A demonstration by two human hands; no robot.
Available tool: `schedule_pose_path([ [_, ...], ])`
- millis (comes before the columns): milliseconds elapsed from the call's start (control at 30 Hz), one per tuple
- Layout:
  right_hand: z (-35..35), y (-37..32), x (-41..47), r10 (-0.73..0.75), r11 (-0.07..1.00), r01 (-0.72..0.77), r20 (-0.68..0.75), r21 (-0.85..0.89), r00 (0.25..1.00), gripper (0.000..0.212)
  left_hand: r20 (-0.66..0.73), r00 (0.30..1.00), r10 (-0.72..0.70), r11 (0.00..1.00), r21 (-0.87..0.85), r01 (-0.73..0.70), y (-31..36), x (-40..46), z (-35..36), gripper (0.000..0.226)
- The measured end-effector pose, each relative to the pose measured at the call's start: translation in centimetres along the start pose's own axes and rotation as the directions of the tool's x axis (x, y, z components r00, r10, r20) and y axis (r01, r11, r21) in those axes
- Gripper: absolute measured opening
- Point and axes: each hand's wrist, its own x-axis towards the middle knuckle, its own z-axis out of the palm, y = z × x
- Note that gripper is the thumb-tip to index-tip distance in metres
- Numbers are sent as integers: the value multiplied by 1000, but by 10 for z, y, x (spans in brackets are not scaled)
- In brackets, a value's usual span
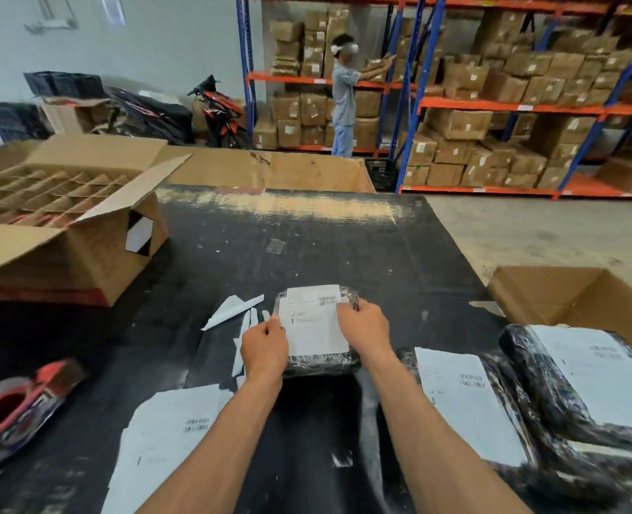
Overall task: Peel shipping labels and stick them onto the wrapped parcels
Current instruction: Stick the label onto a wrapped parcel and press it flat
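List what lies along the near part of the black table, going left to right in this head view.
Red tape dispenser → loose label sheets → left hand → parcel being labelled → right hand → labelled parcels.

A black, scuffed worktop stands on a grey concrete floor. Past its far edge, blue-and-orange racking is stacked with brown cartons. A pale wall rises beyond the far left corner, with a red motorbike parked at its foot.
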Motion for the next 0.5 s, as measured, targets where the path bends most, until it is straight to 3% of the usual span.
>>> schedule_pose_path([
  [167, 26, 34, -43, 49, 999, -49, 33, -5, 998, 70, -19, 999, -27, 998, 50, 28, -40, -29, -29, 48],
  [300, 32, 66, -65, 40, 999, -40, 36, -15, 999, 81, 15, 1000, -20, 999, 51, 19, -62, -60, -37, 44],
  [433, 33, 88, -88, -36, 999, 37, 31, -27, 999, 85, 97, 987, 132, 984, 111, -143, -83, -75, -40, 32],
  [500, 34, 94, -95, -65, 994, 67, 24, -86, 998, 87, 164, 960, 228, 947, 193, -257, -98, -76, -41, 41],
])
